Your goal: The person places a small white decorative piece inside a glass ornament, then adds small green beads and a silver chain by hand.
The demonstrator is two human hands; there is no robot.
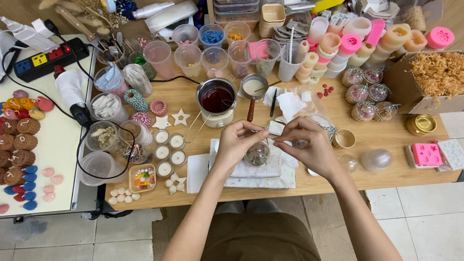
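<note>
Wooden craft table (pixel 376 135), seen from above, crowded w/ supplies; white side table (pixel 70 143) adjoined at the person's left, tiled floor below. Both hands met over the table centre, just above a small round clear glass cup (pixel 256 154) that stood on white paper sheets (pixel 246 173). Left hand (pixel 237 142): thumb & forefinger pinched together on a thin, small item, too fine to identify. Right hand (pixel 305 141): fingertips likewise pinched together at the same spot, touching or nearly touching the left; what they gripped could not be told. Behind the hands: small electric pot (pixel 217 99) holding dark red liquid, w/ a small long-handled saucepan (pixel 254 87) of pale liquid beside it. Left of the hands: four small white tealight cups (pixel 166 149), two star-shaped pieces (pixel 171 119), a tray of mixed beads (pixel 142 178). Right of the hands: clear dome-shaped halves (pixel 376 159), a pink mould (pixel 426 154), a cardboard box of straw-like filling (pixel 443 78). Rear edge: row of clear plastic cups (pixel 204 52) w/ assorted fillings. On the side table: rows of coloured round & heart-shaped pieces (pixel 7 148), a power strip (pixel 52 57).
</note>
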